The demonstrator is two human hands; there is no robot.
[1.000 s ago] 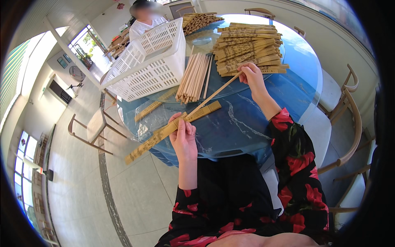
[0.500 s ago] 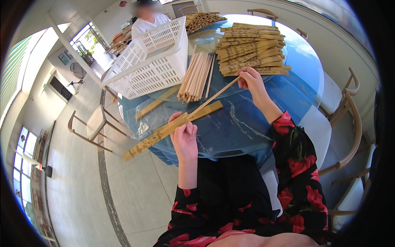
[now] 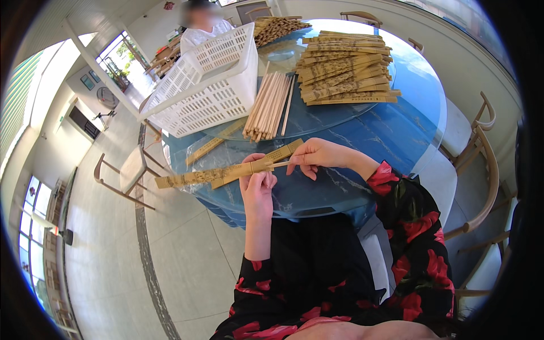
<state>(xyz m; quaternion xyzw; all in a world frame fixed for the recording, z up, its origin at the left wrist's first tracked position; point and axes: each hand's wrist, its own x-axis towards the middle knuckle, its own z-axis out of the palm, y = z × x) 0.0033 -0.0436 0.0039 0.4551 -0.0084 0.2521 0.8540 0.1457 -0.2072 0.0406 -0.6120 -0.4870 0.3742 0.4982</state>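
My left hand grips a long, flat yellow printed sleeve close to its right end; the sleeve juts out to the left past the table's edge. Fingers of my right hand pinch a thin pale wooden stick. Only a short length of the stick shows, running from my fingertips to the sleeve's right end; the rest appears to be inside. Under my hands lies another yellow sleeve on the blue table. Just beyond it is a bundle of pale wooden sticks.
A big pile of yellow sleeves covers the far right of the round table. To the left stands a white plastic basket, near clear plastic film. Further off are more sticks and a seated person. Wooden chairs surround the table.
My right hand has come down and left toward my left hand, and most of the stick has slid into the sleeve. The held sleeve has swung nearer to level.
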